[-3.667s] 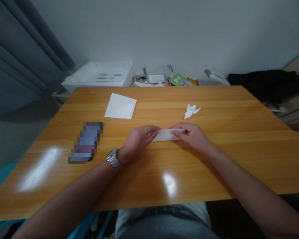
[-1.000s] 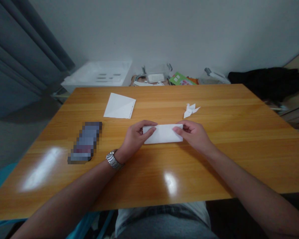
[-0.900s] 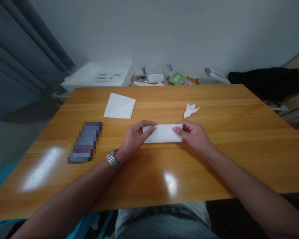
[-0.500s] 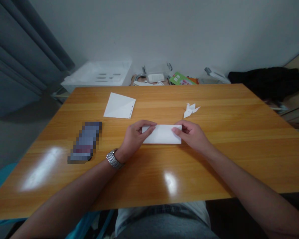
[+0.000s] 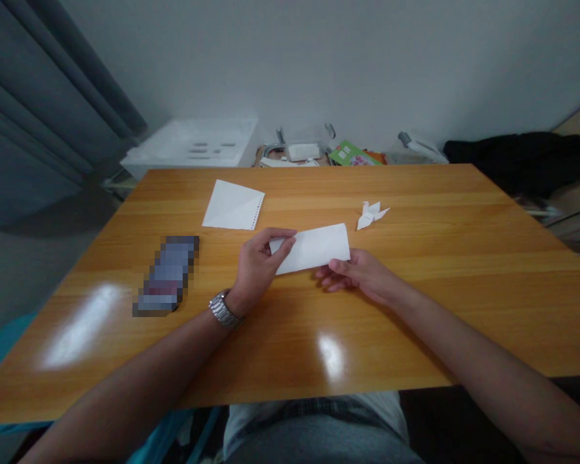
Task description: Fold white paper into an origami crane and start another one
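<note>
A folded white paper rectangle (image 5: 313, 247) is lifted off the wooden table (image 5: 415, 303), tilted up toward its right end. My left hand (image 5: 256, 267), with a metal watch on the wrist, pinches the paper's left end. My right hand (image 5: 356, 276) is under the paper's lower right edge, fingers loosely curled and touching its underside. A small white paper crane (image 5: 372, 214) stands beyond the right hand. A flat white sheet with a perforated edge (image 5: 232, 206) lies farther back on the left.
A blurred dark object (image 5: 167, 275) lies on the table left of my left hand. Behind the table's far edge are a white box (image 5: 191, 146), cables, a green packet (image 5: 350, 155) and dark cloth (image 5: 517, 161) at the right. A grey curtain hangs at the left.
The folded paper was lying flat under both hands; now it is raised and tilted. My right hand has slid from the paper's right end to beneath its lower edge.
</note>
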`<state>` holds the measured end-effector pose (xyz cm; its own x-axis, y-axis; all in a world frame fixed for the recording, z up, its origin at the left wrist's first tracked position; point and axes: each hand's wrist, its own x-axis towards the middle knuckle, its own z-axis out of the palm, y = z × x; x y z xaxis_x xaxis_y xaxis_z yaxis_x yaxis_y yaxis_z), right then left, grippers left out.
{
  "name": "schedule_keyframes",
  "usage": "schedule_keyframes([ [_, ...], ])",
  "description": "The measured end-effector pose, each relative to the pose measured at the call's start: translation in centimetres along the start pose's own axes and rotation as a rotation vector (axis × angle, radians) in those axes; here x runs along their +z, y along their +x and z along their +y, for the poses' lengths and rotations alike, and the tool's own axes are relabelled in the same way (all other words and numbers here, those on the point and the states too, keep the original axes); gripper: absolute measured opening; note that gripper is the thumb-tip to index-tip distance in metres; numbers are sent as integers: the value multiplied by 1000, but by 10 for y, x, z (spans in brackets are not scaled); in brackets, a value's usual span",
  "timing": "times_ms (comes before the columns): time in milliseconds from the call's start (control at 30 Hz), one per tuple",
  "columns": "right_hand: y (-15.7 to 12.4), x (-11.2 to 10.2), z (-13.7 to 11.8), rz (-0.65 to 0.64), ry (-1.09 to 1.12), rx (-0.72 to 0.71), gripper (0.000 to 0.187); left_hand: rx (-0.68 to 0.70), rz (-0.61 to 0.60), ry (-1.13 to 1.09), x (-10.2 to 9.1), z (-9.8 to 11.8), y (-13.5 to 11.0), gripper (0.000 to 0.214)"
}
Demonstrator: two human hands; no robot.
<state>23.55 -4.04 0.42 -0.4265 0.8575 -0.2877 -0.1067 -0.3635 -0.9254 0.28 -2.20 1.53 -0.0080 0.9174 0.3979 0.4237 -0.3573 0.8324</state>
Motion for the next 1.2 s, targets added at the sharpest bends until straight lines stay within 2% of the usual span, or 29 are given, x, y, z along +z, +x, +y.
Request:
schedule_keyframes([
  [67,0,6,1,-44,29,17,48,-29,42,-15,2,1,0,15],
  [133,0,13,3,-37,60,5,47,-54,58,-37,4,4,-1,15],
  [233,1,20,6,-4,91,-35,46,-63,32,-69,7,7,-3,14],
  [300,3,21,8,64,126,-51,46,-57,8,-77,8,8,-5,14],
  [433,4,7,0,195,117,-145,51,-31,-74,-68,7,6,-6,18],
  [533,1,-8,-12,267,-135,-257,48,13,-185,-37,4,4,-6,17],
  [600,-2,-14,-19,223,-360,-277,42,53,-275,-8,4,3,-5,16],
  [667,-5,-16,-22,125,-482,-267,37,87,-365,3,4,3,-5,14],
  [767,-6,-13,-20,26,-590,-243,33,131,-469,-9,5,3,-7,15],
  [867,-4,-10,-16,-14,-651,-223,33,167,-543,-21,5,3,-8,16],
  [1033,-3,-8,-15,-51,-703,-176,33,203,-602,-42,5,4,-8,14],
  [1200,-4,-5,-15,4,-818,-207,30,228,-595,-45,6,2,-9,15],
])
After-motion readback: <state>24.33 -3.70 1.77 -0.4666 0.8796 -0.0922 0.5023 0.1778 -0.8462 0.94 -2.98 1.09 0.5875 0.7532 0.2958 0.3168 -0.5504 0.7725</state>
